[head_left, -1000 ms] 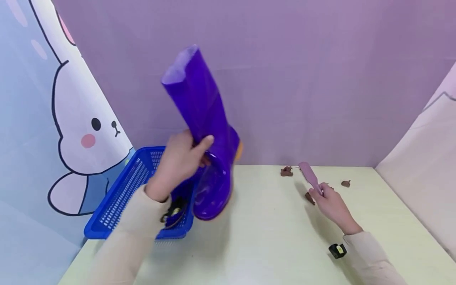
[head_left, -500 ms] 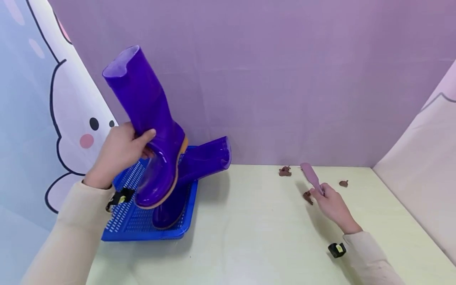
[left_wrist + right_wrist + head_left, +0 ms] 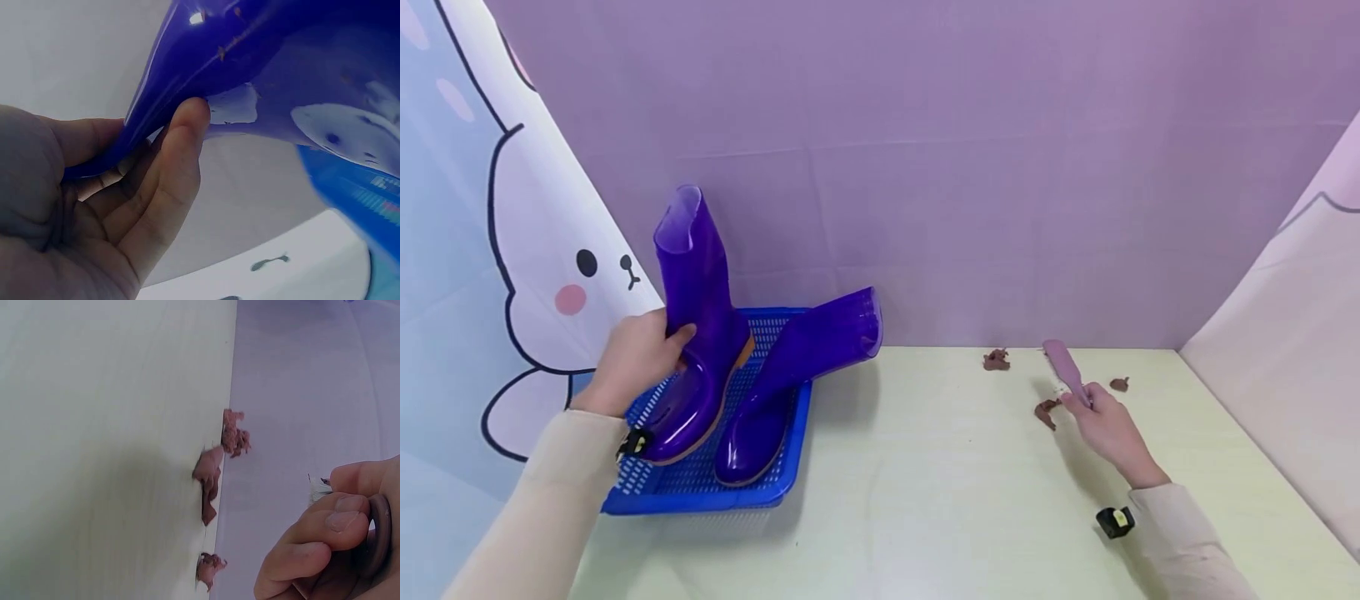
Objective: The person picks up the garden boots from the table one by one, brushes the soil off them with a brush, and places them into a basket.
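My left hand (image 3: 634, 360) grips a purple rain boot (image 3: 700, 292) at the front of its ankle, thumb on the near side. The boot stands mostly upright over the left part of a blue plastic basket (image 3: 700, 503). Small brown specks dot its shiny surface in the left wrist view. A second purple rain boot (image 3: 820, 340) lies in the basket, its shaft leaning out over the right rim. At the right, my right hand (image 3: 1111, 435) holds a mauve-backed brush (image 3: 1063, 363). White bristles (image 3: 317, 489) and a looped handle end (image 3: 379, 534) show in the right wrist view.
Several brown clumps lie on the pale table near the back: a curved one (image 3: 1047, 412) by the brush, a crumbly one (image 3: 997, 360) and a small one (image 3: 1119, 384). A purple cloth backdrop (image 3: 940, 183) rises behind, with a rabbit-print cloth (image 3: 542, 275) at the left.
My left hand has carried the boot left from beside the basket and lowered it over the basket's left part. The second boot has come into view. The right hand has hardly moved.
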`<state>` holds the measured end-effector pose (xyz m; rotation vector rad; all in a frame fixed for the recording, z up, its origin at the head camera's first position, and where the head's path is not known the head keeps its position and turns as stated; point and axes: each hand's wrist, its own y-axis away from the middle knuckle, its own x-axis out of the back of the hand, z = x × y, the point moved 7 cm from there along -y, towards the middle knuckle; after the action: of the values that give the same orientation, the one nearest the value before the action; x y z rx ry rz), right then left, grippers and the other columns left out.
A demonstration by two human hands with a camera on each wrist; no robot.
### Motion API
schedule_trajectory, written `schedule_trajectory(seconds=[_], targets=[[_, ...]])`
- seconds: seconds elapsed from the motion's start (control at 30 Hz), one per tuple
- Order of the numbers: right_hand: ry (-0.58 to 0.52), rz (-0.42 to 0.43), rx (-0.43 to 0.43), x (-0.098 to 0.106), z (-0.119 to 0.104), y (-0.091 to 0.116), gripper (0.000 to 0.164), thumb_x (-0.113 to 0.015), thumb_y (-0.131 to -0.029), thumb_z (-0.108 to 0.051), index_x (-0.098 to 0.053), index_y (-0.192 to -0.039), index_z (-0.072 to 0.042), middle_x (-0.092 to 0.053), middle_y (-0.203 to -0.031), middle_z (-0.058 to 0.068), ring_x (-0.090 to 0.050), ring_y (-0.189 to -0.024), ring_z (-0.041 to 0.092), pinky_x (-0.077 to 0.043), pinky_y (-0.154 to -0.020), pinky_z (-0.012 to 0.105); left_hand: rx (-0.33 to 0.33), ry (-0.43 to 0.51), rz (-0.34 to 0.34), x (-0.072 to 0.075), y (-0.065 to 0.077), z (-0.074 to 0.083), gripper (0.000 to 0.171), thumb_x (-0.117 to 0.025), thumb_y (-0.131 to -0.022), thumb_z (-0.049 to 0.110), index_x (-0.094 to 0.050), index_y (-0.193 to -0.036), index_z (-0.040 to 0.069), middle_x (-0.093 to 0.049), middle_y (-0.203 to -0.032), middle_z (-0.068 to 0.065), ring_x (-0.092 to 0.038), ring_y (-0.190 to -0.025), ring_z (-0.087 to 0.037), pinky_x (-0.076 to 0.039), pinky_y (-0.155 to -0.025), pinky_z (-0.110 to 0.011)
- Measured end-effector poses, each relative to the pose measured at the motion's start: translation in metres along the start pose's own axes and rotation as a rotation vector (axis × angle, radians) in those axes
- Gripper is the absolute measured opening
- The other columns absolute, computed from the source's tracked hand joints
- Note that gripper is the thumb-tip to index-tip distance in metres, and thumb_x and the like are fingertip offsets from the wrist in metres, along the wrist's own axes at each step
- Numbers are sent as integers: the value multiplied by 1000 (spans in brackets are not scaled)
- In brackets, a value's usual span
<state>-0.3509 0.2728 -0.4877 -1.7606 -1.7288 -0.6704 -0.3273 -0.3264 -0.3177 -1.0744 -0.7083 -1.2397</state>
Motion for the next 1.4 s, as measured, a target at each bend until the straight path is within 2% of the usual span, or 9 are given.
schedule_trajectory(seconds=[0.33,0.57,0.7,0.8,0.9,1.13,1.23,1.37,1.4], targets=[[35,37,-24,19,22,-3,47,-38,-109,-45,-48,-108,0,-43,-75,5,-41,-62,17,-35,-53,32,38,-23,-58,-45,1,-32,33,-47,-107,20,-58,-115,-10,-67,-70,-10,-63,-57,-17,-53,-57,-38],[90,-17,-35,28,39,-5,54,-34,-110,-42,-47,-125,8,-50,-83,10,-45,-69,21,-36,-59,33,177,68,-164,-64,11,-43,52,-52,-106,33,-50,-131,-12,-70,-75,-10,-69,-65,-20,-59,-75,-50],[111,-66,-56,30,50,-6,56,-34,-110,-43,-48,-120,10,-52,-84,9,-46,-70,21,-37,-60,33,205,48,-179,-65,15,-42,57,-56,-103,44,-53,-124,-9,-68,-71,-8,-67,-64,-20,-57,-70,-45],[112,-109,-70,30,56,-6,49,-35,-110,-42,-49,-107,5,-48,-79,5,-44,-66,18,-37,-57,31,217,55,-177,-65,17,-40,64,-55,-102,53,-51,-125,-7,-65,-69,-8,-64,-61,-19,-55,-67,-39],[104,-151,-91,29,61,-4,48,-35,-110,-40,-50,-106,5,-46,-77,4,-42,-65,17,-37,-56,31,232,75,-165,-64,18,-37,75,-50,-100,63,-48,-130,-6,-66,-72,-9,-64,-61,-18,-55,-66,-37],[140,-182,-122,35,73,-4,55,-31,-110,-40,-50,-113,11,-52,-83,9,-48,-71,22,-39,-61,34,217,66,-153,-53,26,-21,88,-45,-101,64,-30,-149,-9,-71,-88,-21,-68,-66,-20,-60,-69,-49],[165,-201,-136,35,79,-5,56,-30,-110,-40,-49,-116,13,-53,-84,11,-51,-73,23,-41,-62,34,234,59,-164,-50,34,-13,92,-47,-102,61,-25,-150,-14,-71,-95,-27,-72,-70,-25,-61,-72,-54],[183,-243,-159,31,86,-4,57,-31,-109,-40,-48,-116,14,-54,-85,12,-53,-76,24,-41,-63,34,261,-13,-149,-45,46,-1,97,-48,-101,62,-26,-146,-21,-66,-107,-38,-72,-83,-46,-59,-73,-60],[195,-247,-160,31,87,-4,55,-32,-109,-39,-49,-115,13,-54,-85,12,-53,-76,24,-41,-63,34,258,-40,-140,-43,49,3,97,-48,-100,62,-28,-145,-21,-66,-104,-37,-71,-82,-47,-58,-71,-60]])
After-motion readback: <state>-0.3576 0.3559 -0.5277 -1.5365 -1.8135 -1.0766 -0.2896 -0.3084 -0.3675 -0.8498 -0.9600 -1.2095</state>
